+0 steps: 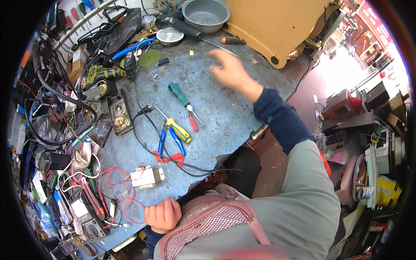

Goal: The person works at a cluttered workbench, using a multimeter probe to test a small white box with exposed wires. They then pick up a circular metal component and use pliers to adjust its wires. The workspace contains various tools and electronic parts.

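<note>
My right hand (234,73) reaches over the far part of the blue workbench, thumb and forefinger apart, with nothing visible between them. Just beyond it lies a black-handled tool (187,28) with a long thin metal shaft. My left hand (163,215) is closed in a fist at the near bench edge; its inside is hidden. A red wire (124,209) runs close to that fist. Beyond it sits a small white device (146,177) with wires. Mid-bench lie a green-handled screwdriver (178,94), a smaller red-handled one (193,123), a yellow-green screwdriver (180,131) and blue-and-red pliers (177,144).
A grey bowl (206,16) and a large tan panel (273,26) stand at the back, near an orange-black screwdriver (233,40). Leftward are a green power tool (104,73), a multimeter (93,228) and tangled cables. A black cord (145,146) crosses the bench.
</note>
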A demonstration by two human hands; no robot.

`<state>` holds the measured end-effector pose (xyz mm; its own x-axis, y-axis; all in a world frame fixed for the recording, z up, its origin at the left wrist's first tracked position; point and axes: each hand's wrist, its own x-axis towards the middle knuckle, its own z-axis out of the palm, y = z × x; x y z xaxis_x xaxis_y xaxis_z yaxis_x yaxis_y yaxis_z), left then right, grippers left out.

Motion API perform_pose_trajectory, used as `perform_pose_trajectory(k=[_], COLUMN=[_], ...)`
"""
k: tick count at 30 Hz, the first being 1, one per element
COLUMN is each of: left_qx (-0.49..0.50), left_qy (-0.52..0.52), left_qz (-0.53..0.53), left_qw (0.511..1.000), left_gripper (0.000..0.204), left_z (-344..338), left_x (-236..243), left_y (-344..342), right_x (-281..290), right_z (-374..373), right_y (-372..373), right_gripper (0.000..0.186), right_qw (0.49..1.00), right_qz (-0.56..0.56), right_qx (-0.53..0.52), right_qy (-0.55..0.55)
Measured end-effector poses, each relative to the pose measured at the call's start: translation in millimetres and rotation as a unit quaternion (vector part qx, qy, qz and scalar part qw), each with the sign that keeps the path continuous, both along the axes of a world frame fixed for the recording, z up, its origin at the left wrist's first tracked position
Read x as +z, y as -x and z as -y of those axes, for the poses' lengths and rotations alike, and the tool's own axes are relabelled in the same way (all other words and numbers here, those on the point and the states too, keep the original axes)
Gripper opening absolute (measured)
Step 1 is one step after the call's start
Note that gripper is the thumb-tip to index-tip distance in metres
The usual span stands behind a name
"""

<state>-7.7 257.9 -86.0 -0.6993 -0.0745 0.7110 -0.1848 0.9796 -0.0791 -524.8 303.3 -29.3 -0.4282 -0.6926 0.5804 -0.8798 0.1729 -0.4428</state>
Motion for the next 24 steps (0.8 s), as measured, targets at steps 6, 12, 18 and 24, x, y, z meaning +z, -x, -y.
perform_pose_trajectory(k=[6, 12, 18, 24], left_qx=[0.005, 0.037, 0.035, 0.042], left_qy=[0.02, 0.038, 0.024, 0.011], left_qz=[0.002, 0.039, 0.062, 0.077], left_qw=[1.0, 0.998, 0.997, 0.996], left_gripper=[0.014, 0.017, 0.017, 0.019], left_z=[0, -1, -1, 1], left_x=[2, -4, -6, -6], left_y=[0, -5, -8, -7], right_x=[-16, -26, -59, -66], right_z=[12, 32, 40, 47], right_y=[183, 164, 233, 254], right_gripper=[0.049, 0.04, 0.051, 0.06], right_qw=[0.955, 0.932, 0.944, 0.939], right_qz=[-0.009, 0.099, 0.145, 0.222], right_qx=[-0.272, -0.328, -0.284, -0.211], right_qy=[-0.117, 0.12, 0.089, 0.156])
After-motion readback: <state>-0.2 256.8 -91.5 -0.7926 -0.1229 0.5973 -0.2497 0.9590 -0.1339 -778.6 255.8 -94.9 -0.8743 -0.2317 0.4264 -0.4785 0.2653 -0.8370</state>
